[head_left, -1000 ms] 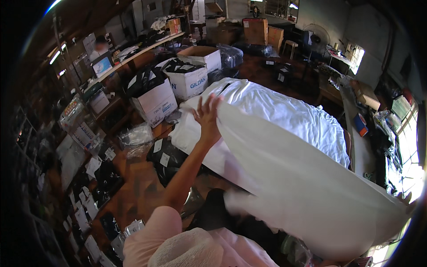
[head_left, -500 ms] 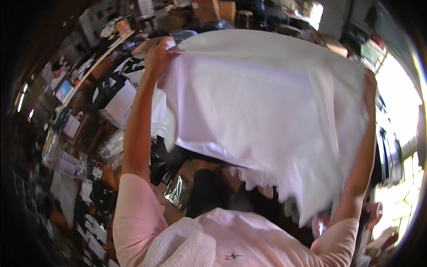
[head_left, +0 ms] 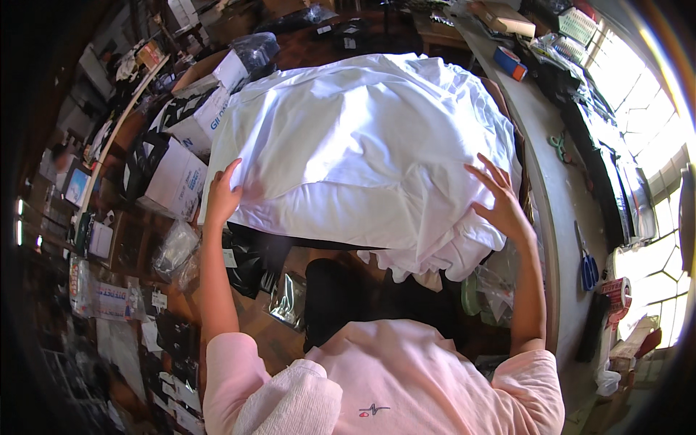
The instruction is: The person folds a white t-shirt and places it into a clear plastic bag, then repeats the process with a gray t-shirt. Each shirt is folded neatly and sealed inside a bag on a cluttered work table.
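A large white cloth (head_left: 341,152) lies spread and creased in front of me; its kind of garment I cannot make out. My left hand (head_left: 223,192) rests at its near left edge, thumb and fingers apart. Over its right side is my right hand (head_left: 502,203), fingers spread, holding nothing. Ruffled white fabric (head_left: 428,261) bunches and hangs down at the near right, above my dark-clothed legs. What lies under the cloth is mostly hidden.
Cardboard boxes (head_left: 174,177) and black plastic bags (head_left: 250,264) stand to the left. Along the right runs a grey tabletop (head_left: 529,138) with blue-handled scissors (head_left: 589,270), green-handled scissors (head_left: 559,147), and a tape roll (head_left: 510,64). A clear packet (head_left: 288,301) lies below, near my legs.
The white cloth was held up and stretched between both hands; now it lies lowered and spread out. Both hands have come down and let go, fingers apart.
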A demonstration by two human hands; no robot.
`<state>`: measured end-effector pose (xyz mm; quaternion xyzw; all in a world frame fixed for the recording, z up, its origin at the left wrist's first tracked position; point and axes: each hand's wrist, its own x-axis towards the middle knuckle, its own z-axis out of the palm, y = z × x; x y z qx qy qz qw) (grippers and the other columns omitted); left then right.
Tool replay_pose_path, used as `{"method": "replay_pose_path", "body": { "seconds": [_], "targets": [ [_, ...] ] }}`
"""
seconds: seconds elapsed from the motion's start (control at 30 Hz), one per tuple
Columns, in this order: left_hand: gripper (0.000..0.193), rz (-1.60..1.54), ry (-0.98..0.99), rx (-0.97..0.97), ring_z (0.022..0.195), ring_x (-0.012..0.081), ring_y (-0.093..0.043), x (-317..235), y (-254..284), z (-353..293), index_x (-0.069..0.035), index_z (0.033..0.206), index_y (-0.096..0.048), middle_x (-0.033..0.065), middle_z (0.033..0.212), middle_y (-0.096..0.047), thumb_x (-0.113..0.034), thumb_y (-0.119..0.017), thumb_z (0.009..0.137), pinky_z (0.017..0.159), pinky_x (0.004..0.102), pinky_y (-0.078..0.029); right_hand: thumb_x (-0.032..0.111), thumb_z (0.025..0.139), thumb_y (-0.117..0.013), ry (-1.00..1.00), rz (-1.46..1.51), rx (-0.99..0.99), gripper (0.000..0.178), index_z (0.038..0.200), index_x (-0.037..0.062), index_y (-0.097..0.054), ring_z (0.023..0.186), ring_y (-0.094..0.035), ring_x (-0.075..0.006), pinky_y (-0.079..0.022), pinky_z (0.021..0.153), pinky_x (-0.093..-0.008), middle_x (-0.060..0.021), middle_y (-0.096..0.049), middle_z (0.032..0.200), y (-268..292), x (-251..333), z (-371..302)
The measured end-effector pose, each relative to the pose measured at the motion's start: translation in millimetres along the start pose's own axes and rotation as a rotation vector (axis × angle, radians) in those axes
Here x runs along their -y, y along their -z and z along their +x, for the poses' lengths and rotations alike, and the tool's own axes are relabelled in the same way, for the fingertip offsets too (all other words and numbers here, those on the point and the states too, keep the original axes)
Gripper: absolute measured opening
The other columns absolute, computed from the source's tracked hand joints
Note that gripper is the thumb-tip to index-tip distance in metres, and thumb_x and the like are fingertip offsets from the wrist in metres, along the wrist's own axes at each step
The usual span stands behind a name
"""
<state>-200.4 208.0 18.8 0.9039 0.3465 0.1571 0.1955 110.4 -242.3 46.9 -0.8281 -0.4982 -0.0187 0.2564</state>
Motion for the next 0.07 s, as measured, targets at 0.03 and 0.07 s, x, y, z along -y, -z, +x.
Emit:
{"method": "replay_pose_path", "body": {
  "seconds": [0.03, 0.07],
  "targets": [
    [0.059, 0.0, 0.121, 0.007, 0.116, 0.0315, -0.045, -11.9, 1.6, -3.5, -0.019, 0.13, -0.044, 0.019, 0.125, -0.047, -0.006, -0.058, 0.074, 0.098, 0.0384, -0.037, 0.002, 0.064, -0.073, 0.058, -0.062, -0.045, 0.076, 0.131, 0.0247, -0.044, 0.128, -0.03, -0.0292, -0.03, 0.106, -0.0441, -0.0069, -0.032, 0.141, -6.6, 2.5, 3.3],
    [0.059, -0.004, 0.125, 0.003, 0.116, 0.0315, -0.045, -11.2, 2.0, -6.0, -0.019, 0.13, -0.044, 0.019, 0.125, -0.047, -0.006, -0.058, 0.074, 0.098, 0.0384, -0.037, 0.004, 0.065, -0.073, 0.135, -0.225, -0.025, 0.076, 0.132, 0.0272, -0.044, 0.128, -0.03, -0.0304, -0.026, 0.108, -0.0415, -0.0059, -0.028, 0.144, -10.2, 0.8, 9.4]
  ]
}}
